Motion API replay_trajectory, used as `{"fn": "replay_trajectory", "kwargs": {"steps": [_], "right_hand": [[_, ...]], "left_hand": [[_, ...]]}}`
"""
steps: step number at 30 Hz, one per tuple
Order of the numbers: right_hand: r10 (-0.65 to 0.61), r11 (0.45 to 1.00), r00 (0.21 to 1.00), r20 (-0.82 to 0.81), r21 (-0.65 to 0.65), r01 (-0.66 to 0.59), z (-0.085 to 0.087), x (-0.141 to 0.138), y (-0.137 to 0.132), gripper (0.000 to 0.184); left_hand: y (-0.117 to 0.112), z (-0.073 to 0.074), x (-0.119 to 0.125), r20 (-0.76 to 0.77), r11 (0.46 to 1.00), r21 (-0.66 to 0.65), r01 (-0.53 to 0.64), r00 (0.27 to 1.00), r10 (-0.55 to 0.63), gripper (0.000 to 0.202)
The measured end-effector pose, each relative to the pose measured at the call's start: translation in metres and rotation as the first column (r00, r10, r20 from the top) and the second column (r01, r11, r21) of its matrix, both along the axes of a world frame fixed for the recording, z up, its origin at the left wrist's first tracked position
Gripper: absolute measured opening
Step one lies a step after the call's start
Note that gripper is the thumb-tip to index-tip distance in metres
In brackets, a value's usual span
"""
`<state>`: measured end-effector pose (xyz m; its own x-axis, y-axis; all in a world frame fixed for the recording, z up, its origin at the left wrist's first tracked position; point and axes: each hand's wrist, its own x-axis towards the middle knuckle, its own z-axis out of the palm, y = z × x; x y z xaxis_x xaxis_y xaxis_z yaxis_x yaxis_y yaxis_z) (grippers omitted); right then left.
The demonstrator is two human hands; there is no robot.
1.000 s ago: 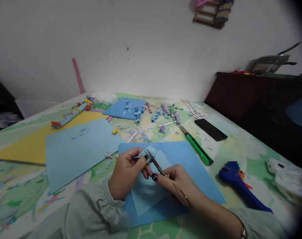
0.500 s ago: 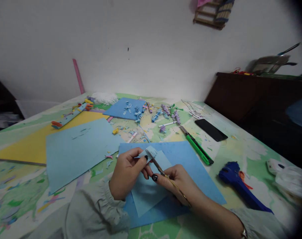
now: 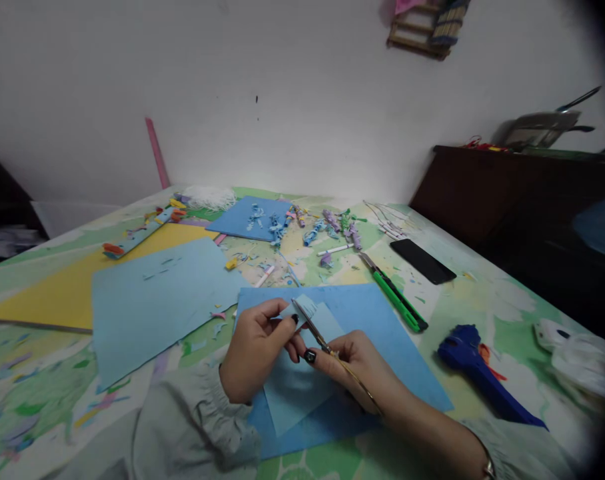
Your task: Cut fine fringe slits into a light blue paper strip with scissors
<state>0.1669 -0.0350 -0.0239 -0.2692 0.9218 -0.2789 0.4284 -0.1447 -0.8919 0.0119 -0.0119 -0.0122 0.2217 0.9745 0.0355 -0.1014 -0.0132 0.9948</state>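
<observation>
My left hand point(image 3: 260, 340) pinches a small light blue paper piece point(image 3: 307, 305), whose far end is cut into thin fringes. In my right hand point(image 3: 355, 370) is a pair of gold-handled scissors point(image 3: 327, 348). The scissors' blades lie along the fringed paper, close to my left thumb; whether they are fully closed I cannot tell. Beneath both hands a light blue paper sheet point(image 3: 297, 407) lies on a larger, darker blue sheet point(image 3: 402, 373). My right hand hides part of the scissors' handles.
To the right lie a green utility knife point(image 3: 397, 300), a black phone point(image 3: 422, 261) and a blue glue gun point(image 3: 482, 373). Left is a light blue sheet point(image 3: 157, 313) over a yellow sheet point(image 3: 37, 293). Curled fringed paper pieces point(image 3: 312, 233) and scraps are scattered toward the wall.
Both hands stay in nearly the same place. The scissors' tip and the fringed paper have shifted very slightly.
</observation>
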Motion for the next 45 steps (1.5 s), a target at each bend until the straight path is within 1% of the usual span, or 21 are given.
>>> {"fn": "replay_trajectory", "kwargs": {"steps": [5,9,15,27,32,37,45], "right_hand": [[-0.009,1.000,1.000,-0.006,-0.016,0.009,-0.0009,-0.0006,0.0007,0.049],[0.009,1.000,1.000,-0.030,0.015,-0.009,0.0025,-0.0003,-0.0006,0.048],[0.029,0.999,0.995,-0.095,-0.024,-0.032,0.0052,0.0015,-0.0036,0.048],[0.025,1.000,0.996,-0.081,-0.016,-0.027,0.0037,-0.0004,-0.0023,0.047],[0.039,0.999,0.995,-0.093,0.002,-0.039,0.0036,0.0019,-0.0023,0.048],[0.044,0.999,0.993,-0.110,-0.020,-0.046,0.0031,0.0031,-0.0021,0.046],[0.038,0.999,0.996,-0.083,-0.006,-0.039,0.0049,0.0001,-0.0022,0.047]], "left_hand": [[0.0002,-0.0006,0.0004,0.006,1.000,0.000,-0.004,1.000,0.004,0.010],[-0.0005,-0.0009,-0.0001,0.018,1.000,0.005,-0.003,1.000,0.003,0.010],[-0.0019,0.0009,-0.0006,0.037,1.000,0.025,-0.010,0.999,0.009,0.011],[-0.0021,0.0026,0.0001,0.047,1.000,0.002,-0.019,0.999,0.019,0.010],[-0.0018,0.0038,0.0006,0.050,1.000,0.008,-0.025,0.998,0.025,0.011],[-0.0012,0.0029,0.0011,0.052,0.999,0.012,-0.030,0.998,0.029,0.010],[-0.0025,0.0024,-0.0009,0.048,1.000,0.019,-0.021,0.999,0.020,0.010]]}}
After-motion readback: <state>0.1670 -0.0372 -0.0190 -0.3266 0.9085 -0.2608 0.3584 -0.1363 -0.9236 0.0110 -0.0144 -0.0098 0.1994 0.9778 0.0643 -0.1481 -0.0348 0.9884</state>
